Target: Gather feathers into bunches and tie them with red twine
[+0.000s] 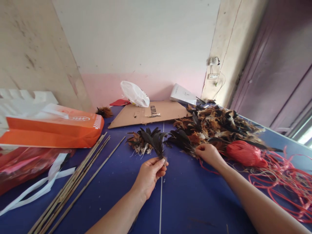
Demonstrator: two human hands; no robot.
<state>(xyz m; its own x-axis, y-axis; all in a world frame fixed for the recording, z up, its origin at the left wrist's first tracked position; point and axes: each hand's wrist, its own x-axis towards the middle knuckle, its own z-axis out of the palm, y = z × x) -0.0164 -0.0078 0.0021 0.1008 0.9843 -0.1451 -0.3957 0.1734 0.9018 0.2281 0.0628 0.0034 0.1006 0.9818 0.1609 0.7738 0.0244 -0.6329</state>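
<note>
My left hand (pixel 151 174), near the middle of the blue table, pinches a small bunch of black feathers (pixel 157 143) by the quills, tips pointing up and away. Just behind it lies a small heap of brown and black feathers (pixel 139 143). My right hand (pixel 208 153) reaches to the near edge of a large pile of brown and black feathers (pixel 214 122). Its fingers are pressed together at the base of some long black feathers (pixel 181 141); what exactly sits between the fingertips is too small to make out.
Thin sticks (pixel 75 182) lie at left beside an orange bag (pixel 56 130) and a white strap (pixel 52 175). Flat cardboard (pixel 151 113), a white plastic bag (pixel 134 93) and a white box (pixel 182 94) are at the back. Pink twine (pixel 246 153) tangles at right.
</note>
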